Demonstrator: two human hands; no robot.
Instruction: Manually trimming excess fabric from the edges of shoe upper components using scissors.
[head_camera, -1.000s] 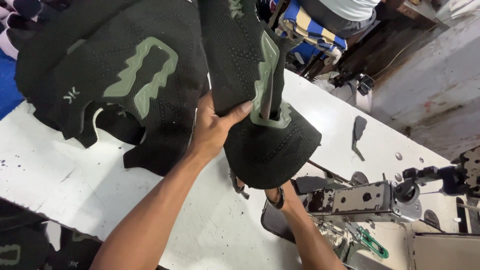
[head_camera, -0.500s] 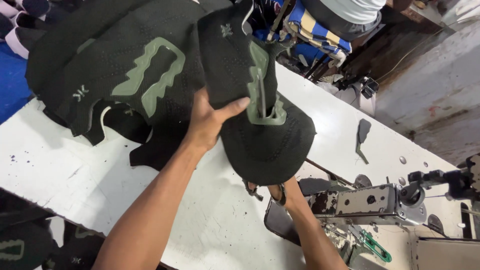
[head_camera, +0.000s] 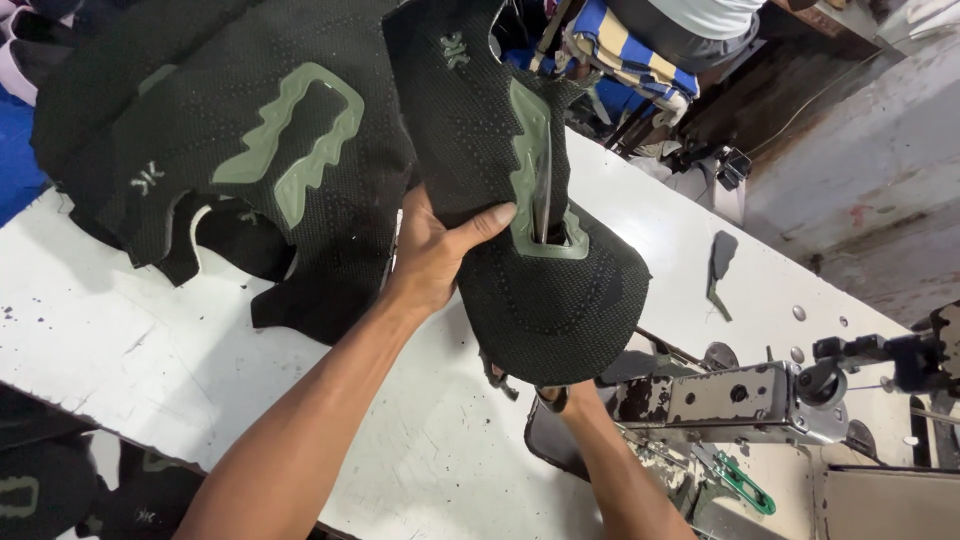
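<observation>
A black knit shoe upper (head_camera: 545, 280) with green trim is held above the middle of the white tabletop (head_camera: 120, 340). The left hand (head_camera: 435, 250) has its grip pinched on the upper's left edge, thumb across the face. The right hand (head_camera: 560, 398) is mostly hidden beneath; its grip cannot be told. The upper's long axis runs from the far edge toward the near edge, rounded toe nearest. More uppers (head_camera: 250, 150) are piled at the far left corner.

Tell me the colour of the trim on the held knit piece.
Pale green trim on black, head view.
</observation>
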